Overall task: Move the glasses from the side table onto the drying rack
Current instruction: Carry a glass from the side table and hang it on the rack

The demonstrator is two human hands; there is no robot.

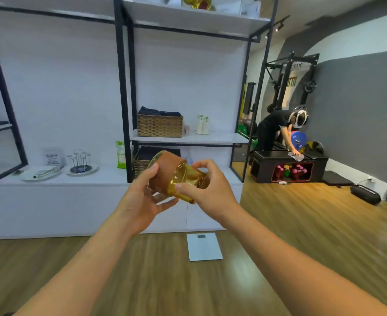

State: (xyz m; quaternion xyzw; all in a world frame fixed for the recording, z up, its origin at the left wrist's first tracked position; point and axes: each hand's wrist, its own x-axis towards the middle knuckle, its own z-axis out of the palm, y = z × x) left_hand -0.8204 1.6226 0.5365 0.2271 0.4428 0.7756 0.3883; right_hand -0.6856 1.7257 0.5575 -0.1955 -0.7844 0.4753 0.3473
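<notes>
Both my hands hold an amber glass (183,179) with a brown sleeve around its middle, tilted on its side at chest height in front of the white shelf unit. My left hand (142,197) cups the sleeved part from below and the left. From the right, my right hand (206,188) pinches the bare amber end. The drying rack (79,159), a wire stand with thin upright pegs on a round dish, stands on the white counter (110,176) far to the left of the glass, with nothing on its pegs.
A white plate with tongs (40,173) lies left of the rack, a green bottle (120,155) to its right. Wicker baskets (160,125) sit on the shelves. A bathroom scale (204,247) lies on the wood floor. A person (279,131) bends over a black box at right.
</notes>
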